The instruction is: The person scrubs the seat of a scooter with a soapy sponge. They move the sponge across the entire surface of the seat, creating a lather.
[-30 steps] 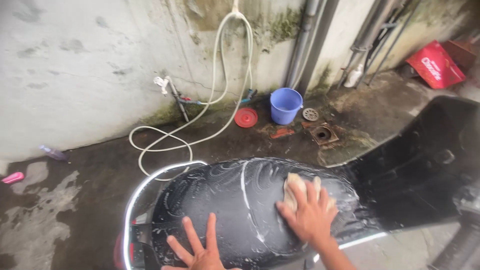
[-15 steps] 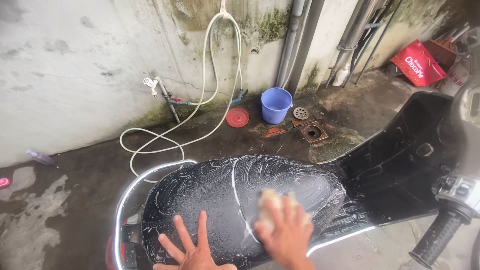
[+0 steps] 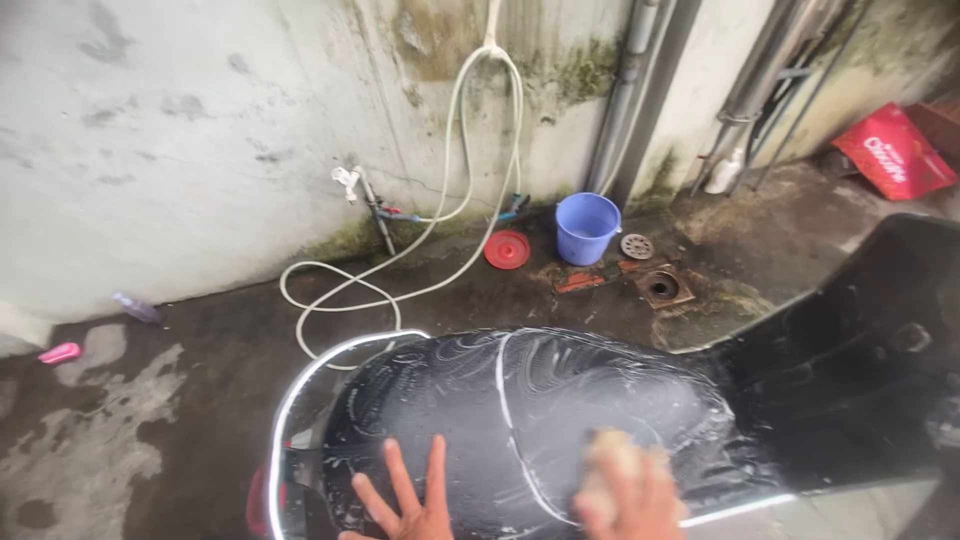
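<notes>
1. Head view: our right hand point(image 3: 628, 500) is pressed down over a pale sponge point(image 3: 608, 452), fingers curled on it, at the near right part of the black scooter seat point(image 3: 520, 400); motion blur hides the finer grip.
2. Our left hand point(image 3: 408, 505) lies flat on the seat's near edge, fingers spread, holding nothing.
3. Seat surface wet, covered in soapy swirl marks; a chrome rail point(image 3: 300, 400) curves round its left end.
4. Beyond, on the wet floor by the wall point(image 3: 200, 150): blue bucket point(image 3: 587, 227), red lid point(image 3: 507, 249), white hose point(image 3: 400, 280), open floor drain point(image 3: 663, 287).
</notes>
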